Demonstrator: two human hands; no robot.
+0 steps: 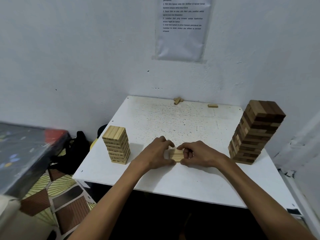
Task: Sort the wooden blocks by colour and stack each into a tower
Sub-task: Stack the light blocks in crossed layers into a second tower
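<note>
A small set of light wooden blocks (176,154) lies side by side at the table's front middle. My left hand (155,153) grips its left end and my right hand (199,154) grips its right end, fingers curled round the blocks. A short tower of light blocks (116,144) stands at the left. A taller tower of dark and mid-brown blocks (254,132) stands at the right. Two crossed light blocks (178,100) and one single light block (213,106) lie at the back edge.
The white table (173,122) sits in a corner against white walls, with a printed sheet (181,26) taped above. A black bag (72,153) and a dark mattress (26,153) lie on the patterned floor to the left.
</note>
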